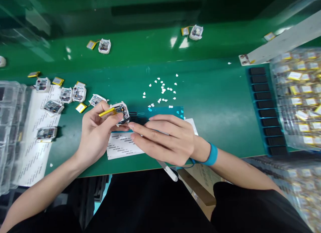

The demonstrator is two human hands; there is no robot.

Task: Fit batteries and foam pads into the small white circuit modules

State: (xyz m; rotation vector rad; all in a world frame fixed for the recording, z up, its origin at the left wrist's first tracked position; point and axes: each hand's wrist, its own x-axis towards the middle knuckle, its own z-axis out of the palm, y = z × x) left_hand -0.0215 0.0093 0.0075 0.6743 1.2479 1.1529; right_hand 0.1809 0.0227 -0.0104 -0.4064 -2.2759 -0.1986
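Observation:
My left hand (97, 129) is closed around a small white device housing (125, 109) with a circuit board inside. Its yellow-edged battery (107, 112) sticks out over my thumb. Against the housing's lower right edge are the fingertips of my right hand (167, 136), which is closed around a slim tool (169, 172). The tool's pale handle shows below my palm; its tip is too small to make out. Beneath my hands lie a printed white paper sheet (120, 149) and a blue sheet (165, 111).
Several similar housings with batteries (79, 92) lie to the left, near stacked clear trays (11, 132). Small white stickers (163, 89) are scattered ahead. At right stand a strip of black blocks (269, 112), a tray of batteries (301, 92) and a white metal bracket (283, 40).

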